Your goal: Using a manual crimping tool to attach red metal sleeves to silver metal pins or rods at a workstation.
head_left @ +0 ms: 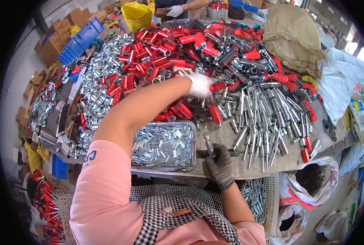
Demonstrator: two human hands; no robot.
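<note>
My left hand (201, 85), in a white glove, reaches over the heap at the middle of the table. It is close to red-coated metal tubes (184, 109) and dark springs (199, 111). Motion smears its fingers, so I cannot see whether they grip anything. At the table's near edge my right hand (220, 166), in a grey glove, is closed round a shiny metal tube (209, 146) that stands nearly upright. Left of it is a metal tray (194, 147) full of small silver pins (163, 143).
Silver sleeves (96, 90) pile up at the left, long metal rods (263, 122) at the right. Red-handled tools (278, 77) lie behind the rods. A brown sack (292, 36) sits at the far right. Crates and sacks flank the table. Another person's gloved hand (174, 11) shows across it.
</note>
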